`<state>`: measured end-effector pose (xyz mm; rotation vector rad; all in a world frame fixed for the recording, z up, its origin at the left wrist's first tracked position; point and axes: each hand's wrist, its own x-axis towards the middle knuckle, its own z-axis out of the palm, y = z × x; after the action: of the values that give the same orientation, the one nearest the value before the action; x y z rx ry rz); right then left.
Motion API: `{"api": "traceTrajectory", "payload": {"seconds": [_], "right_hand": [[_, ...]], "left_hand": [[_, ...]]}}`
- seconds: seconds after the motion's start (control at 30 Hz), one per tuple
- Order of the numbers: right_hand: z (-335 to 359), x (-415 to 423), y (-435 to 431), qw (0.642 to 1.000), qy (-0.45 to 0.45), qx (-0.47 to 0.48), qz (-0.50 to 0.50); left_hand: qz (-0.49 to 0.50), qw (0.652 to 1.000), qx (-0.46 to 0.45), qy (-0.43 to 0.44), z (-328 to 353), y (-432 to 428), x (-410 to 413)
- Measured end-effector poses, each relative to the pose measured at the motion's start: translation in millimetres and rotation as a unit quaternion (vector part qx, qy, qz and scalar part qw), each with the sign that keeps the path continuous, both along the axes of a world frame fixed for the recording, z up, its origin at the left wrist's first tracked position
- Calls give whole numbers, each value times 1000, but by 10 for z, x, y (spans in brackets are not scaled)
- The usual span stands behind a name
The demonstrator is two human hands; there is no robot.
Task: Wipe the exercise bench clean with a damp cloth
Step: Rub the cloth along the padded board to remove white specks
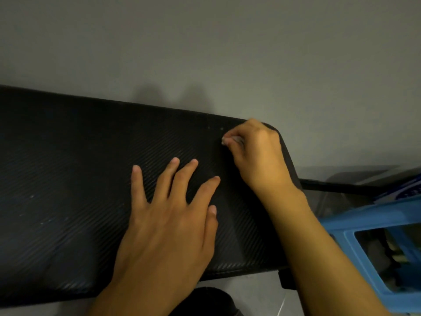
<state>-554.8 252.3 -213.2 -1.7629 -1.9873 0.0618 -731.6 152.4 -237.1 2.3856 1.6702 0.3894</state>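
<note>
Black padding with a fine diagonal weave covers the bench, which runs across the view from the left edge to a rounded end at the right, over a plain grey floor. The left hand lies flat on the pad near its right end, palm down and relaxed, with 4 fingers spread and pointing toward the far edge and the thumb tucked alongside; it grasps nothing. The right hand is further off and to the right, at the far right corner of the pad, its fingers curled under and clenched round a small pale wad, the cloth. Only a sliver of the cloth shows at the fingertips, pressed against the pad, and the hand hides the rest. A few pale specks dot the pad just beyond the right hand's fingertips, and more are scattered over toward the left. 2 soft shadows fall on the floor beyond the far edge. A black bar sticks out to the right from under the rounded end. Nearer, at the right edge of the view, stands a blue plastic stool with an opening in its side, just beside the right forearm.
</note>
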Motion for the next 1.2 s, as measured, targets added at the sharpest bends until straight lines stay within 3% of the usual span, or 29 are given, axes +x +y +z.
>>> {"api": "traceTrajectory", "payload": {"seconds": [0.17,0.37,0.57,0.7,0.93,1.2], "right_hand": [[11,-151,505,999,8,-22,-47],[31,11,-121,999,16,-27,9],[50,-22,491,994,22,-49,-95],[-31,-184,338,998,37,-28,-31],[25,-76,-808,991,55,-46,114],[-56,-88,-1589,990,30,-37,133]], "left_hand": [[-1,1000,0,-5,-2,4,-14],[20,999,14,-23,-27,15,1],[15,999,26,-38,-18,12,6],[21,998,35,-53,-39,6,-8],[15,997,23,-78,-59,27,-33],[3,996,28,-83,-67,43,-48]]}}
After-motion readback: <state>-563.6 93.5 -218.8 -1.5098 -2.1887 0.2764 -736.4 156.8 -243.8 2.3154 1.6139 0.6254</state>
